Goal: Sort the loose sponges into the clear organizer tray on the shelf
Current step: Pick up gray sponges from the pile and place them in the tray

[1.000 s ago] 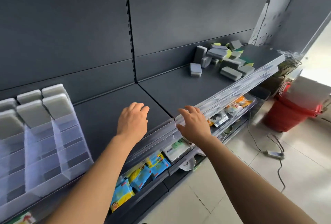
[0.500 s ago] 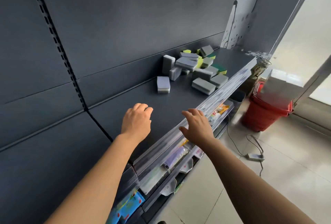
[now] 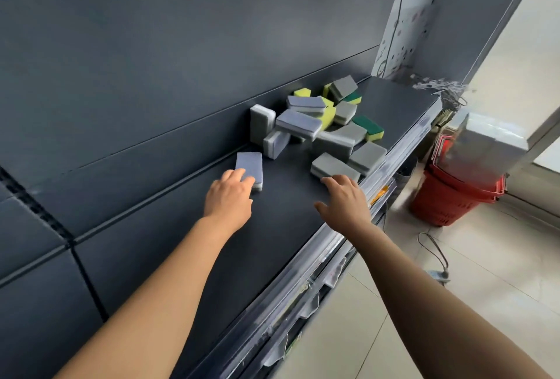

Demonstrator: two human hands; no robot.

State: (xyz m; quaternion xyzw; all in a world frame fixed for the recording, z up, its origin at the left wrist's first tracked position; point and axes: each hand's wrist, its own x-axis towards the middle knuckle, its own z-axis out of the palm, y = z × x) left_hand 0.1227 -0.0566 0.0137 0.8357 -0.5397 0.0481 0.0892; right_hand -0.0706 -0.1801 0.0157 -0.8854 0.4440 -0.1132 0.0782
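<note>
Dark grey back panel: upright behind the shelf, with a slotted upright at lower left.

Dark grey flat metal shelf: runs from lower left to upper right, with a clear plastic strip along its front edge.

Stack of red plastic baskets: on the tiled floor beyond the shelf's front edge, near its far end. A pale box sits on top, blurred.

Heap of loose rectangular sponges: at the far end of the shelf, spread from the back edge to the front edge. Most are grey-topped on white, and several are yellow with green tops. Some lie flat, some lean on others, and one stands on end against the back panel.

Left hand: reaches over the middle of the shelf, fingers bent over the near end of one sponge and touching it. Whether they close round it cannot be determined.

Right hand: held over the shelf near the front edge, fingers spread, thumb out, holding nothing.

Blue-grey rectangular sponge with a white base: flat, apart from the heap on its near side, towards the back edge.

Grey rectangular sponge: flat by the front edge, nearest in the heap, just beyond the right fingertips; contact not determinable
</note>
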